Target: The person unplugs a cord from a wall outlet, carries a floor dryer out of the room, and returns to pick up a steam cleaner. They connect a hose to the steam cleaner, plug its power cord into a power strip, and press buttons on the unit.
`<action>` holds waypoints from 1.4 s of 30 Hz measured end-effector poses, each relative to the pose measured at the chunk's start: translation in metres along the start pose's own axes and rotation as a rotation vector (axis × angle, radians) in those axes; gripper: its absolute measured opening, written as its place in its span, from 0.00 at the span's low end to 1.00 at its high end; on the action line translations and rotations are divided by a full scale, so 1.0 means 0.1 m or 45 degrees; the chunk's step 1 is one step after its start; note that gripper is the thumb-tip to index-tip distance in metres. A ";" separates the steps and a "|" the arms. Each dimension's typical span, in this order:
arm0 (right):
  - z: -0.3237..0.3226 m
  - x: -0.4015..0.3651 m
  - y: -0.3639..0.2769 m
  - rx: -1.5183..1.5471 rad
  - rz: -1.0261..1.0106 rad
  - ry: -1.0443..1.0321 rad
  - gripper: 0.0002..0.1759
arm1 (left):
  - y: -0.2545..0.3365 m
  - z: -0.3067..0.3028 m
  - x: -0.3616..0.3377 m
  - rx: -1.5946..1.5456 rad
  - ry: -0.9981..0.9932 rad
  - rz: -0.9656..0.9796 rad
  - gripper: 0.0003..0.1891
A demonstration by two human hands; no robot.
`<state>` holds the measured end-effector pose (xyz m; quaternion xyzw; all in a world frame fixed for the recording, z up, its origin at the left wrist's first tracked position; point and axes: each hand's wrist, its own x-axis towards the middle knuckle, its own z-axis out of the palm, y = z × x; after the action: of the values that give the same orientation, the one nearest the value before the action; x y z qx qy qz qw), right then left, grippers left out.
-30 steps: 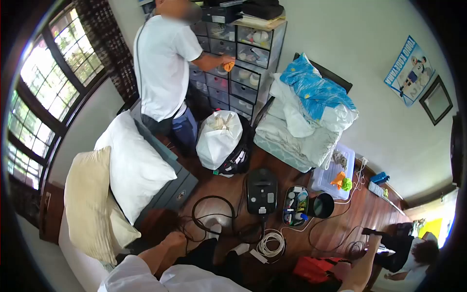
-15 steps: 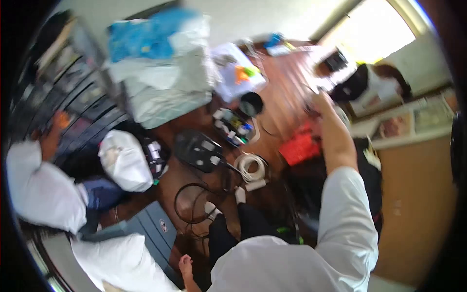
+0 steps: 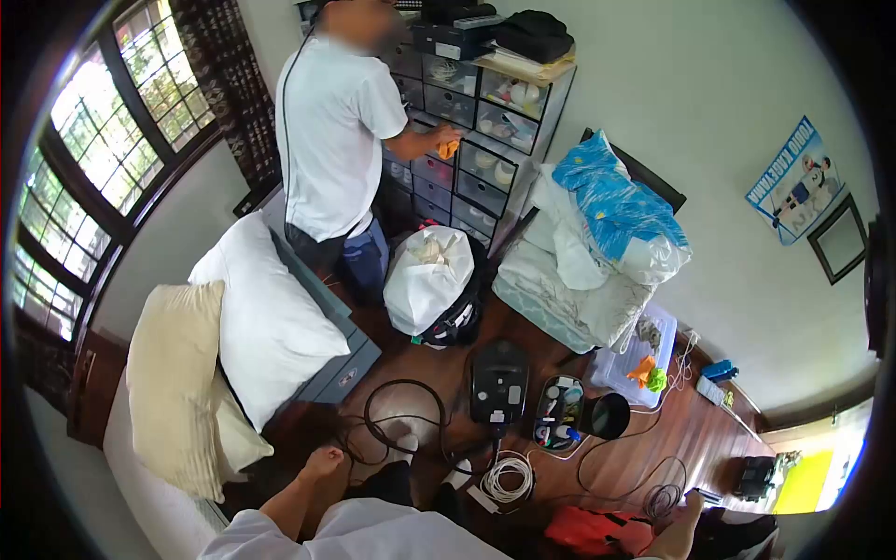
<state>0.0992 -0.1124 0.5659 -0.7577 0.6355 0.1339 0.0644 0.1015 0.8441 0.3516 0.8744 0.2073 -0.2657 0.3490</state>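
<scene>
wooden floor [image 3: 714,434] is carrying tangled black cable [image 3: 403,381]; left hand [image 3: 325,462] is resting curled shut beside it, likely bracing; right hand [image 3: 689,509] is showing too little, grip cannot tell.

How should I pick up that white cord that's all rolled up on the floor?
Come down on the white cord coil from above. Poke your fingers through the hole in the middle and close them round one side of the ring, so all the loops lift together. It lies flat on the wooden floor, just below the black vacuum cleaner, so you probably can't slide a hand under it.
</scene>
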 end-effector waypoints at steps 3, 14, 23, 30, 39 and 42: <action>0.04 0.14 0.13 0.003 -0.017 -0.016 0.28 | -0.17 0.21 -0.44 0.138 0.028 0.082 0.17; 0.20 0.46 0.31 -0.068 -0.117 -0.090 0.27 | -1.29 0.65 -0.76 0.524 -0.135 -0.054 0.29; 1.25 0.72 0.24 -0.458 -0.687 -0.451 0.26 | 0.01 0.49 -0.55 -0.039 0.122 -0.020 0.14; 3.48 -2.21 -0.72 -0.361 -0.966 -0.906 0.25 | -0.28 1.17 0.23 0.157 -0.244 -0.025 0.15; 6.03 -3.07 -1.29 -0.375 -0.993 -0.928 0.31 | -1.64 2.73 2.20 0.580 -0.674 0.123 0.12; 6.84 -2.45 -1.39 -0.325 -1.174 -0.266 0.31 | -0.97 3.04 2.58 0.663 -0.626 0.370 0.18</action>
<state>0.1144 0.3278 -0.0284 -0.9445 0.2026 0.2436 0.0871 0.1501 0.7361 -0.0410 0.8643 -0.0831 -0.4589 0.1885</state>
